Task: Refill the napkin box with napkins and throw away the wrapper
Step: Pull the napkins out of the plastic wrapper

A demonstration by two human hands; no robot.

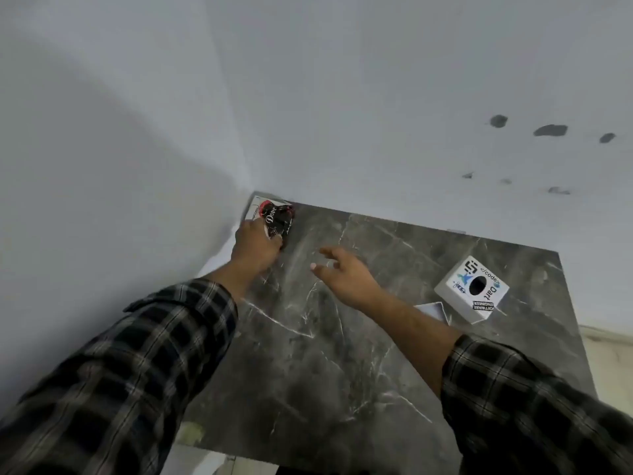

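Observation:
A wrapped napkin pack (274, 217) in a dark, red and white "Dove" wrapper lies at the far left corner of the grey marble table (325, 354), against the wall. My left hand (255, 246) rests on its near end with the fingers closed around it. Over the middle of the table my right hand (342, 272) hovers with fingers spread, holding nothing. The white napkin box (472, 289), covered in stickers and with a round dark hole on top, stands near the right edge. A white lid or flap (432, 311) lies just left of it.
White walls close in the table at the back and the left, meeting in a corner behind the pack. Dark marks spot the back wall on the right. The table's right edge drops to a pale floor (609, 358).

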